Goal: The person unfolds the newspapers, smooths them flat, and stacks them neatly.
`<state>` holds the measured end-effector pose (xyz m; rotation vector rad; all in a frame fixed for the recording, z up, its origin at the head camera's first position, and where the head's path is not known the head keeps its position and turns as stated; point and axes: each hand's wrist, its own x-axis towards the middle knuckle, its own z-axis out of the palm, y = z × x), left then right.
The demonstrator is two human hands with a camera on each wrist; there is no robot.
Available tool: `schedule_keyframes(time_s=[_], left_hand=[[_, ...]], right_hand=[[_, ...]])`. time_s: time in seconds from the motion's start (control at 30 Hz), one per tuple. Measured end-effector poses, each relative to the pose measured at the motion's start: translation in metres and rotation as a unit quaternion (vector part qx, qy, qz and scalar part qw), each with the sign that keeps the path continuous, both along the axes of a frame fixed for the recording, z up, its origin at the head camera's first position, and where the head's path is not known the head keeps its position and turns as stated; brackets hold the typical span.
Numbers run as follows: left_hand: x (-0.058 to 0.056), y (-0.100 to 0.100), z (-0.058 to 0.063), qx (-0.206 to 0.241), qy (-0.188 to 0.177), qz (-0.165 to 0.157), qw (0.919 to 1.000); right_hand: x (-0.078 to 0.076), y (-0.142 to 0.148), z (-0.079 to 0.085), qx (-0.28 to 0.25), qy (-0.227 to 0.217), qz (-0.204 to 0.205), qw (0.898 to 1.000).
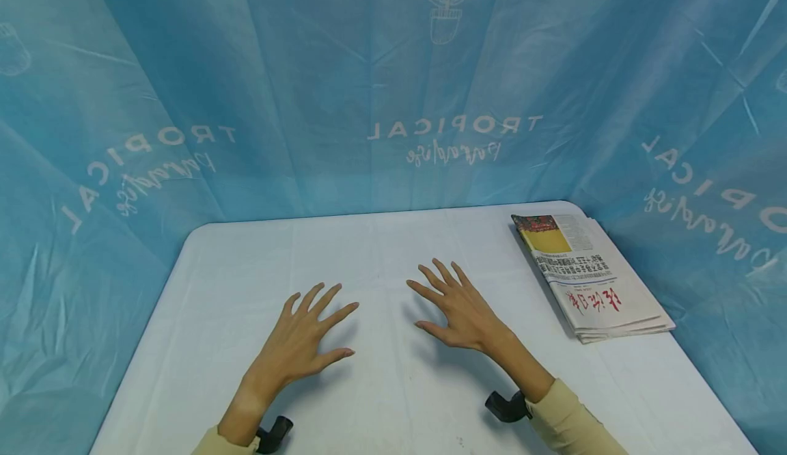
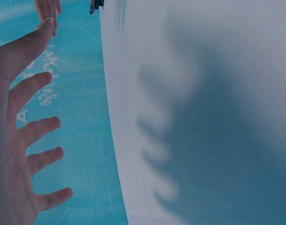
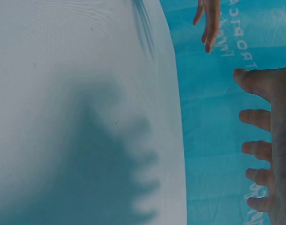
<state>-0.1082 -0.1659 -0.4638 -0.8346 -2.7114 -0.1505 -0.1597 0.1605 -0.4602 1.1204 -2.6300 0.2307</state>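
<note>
My left hand [image 1: 298, 346] hovers over the white table [image 1: 381, 400], its fingers spread and holding nothing. To its right, my right hand [image 1: 464, 311] is also above the table with fingers apart and nothing in them. Both hands cast shadows on the cloth. A folded stack of newspaper [image 1: 590, 277] lies at the table's right side, beyond the right hand and apart from it. In the left wrist view the left hand's fingers [image 2: 35, 129] are spread, and the right wrist view shows the right hand's fingers [image 3: 258, 150] likewise.
A blue curtain [image 1: 332, 100] with white lettering surrounds the table's back and sides. Black wrist mounts [image 1: 507, 407] sit at both cuffs. The newspaper reaches close to the table's right edge.
</note>
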Motion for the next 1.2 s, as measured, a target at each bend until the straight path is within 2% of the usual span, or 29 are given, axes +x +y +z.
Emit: schedule_keyframes(time_s=[0.47, 0.67, 0.9, 1.07, 1.13, 1.2], left_hand=[[0.000, -0.002, -0.001, 0.012, -0.001, -0.003, 0.9999], [0.001, -0.002, -0.005, 0.025, -0.016, -0.001, 0.9996], [0.005, -0.002, -0.014, 0.046, -0.052, 0.011, 0.9976], [0.009, -0.002, -0.022, 0.060, -0.088, 0.018, 0.9942], [0.008, -0.002, -0.025, 0.076, -0.108, 0.017, 0.9911], [0.007, -0.001, -0.028, 0.098, -0.133, 0.015, 0.9861]], right_hand=[[-0.001, 0.004, -0.002, -0.009, 0.013, 0.004, 1.000], [0.001, 0.008, -0.003, -0.009, 0.012, -0.007, 1.000], [0.003, 0.012, -0.008, -0.031, 0.023, -0.024, 0.999], [0.004, 0.024, -0.015, -0.101, 0.082, -0.021, 0.991], [0.001, 0.033, -0.019, -0.118, 0.107, -0.023, 0.987], [-0.001, 0.044, -0.022, -0.123, 0.113, -0.026, 0.986]])
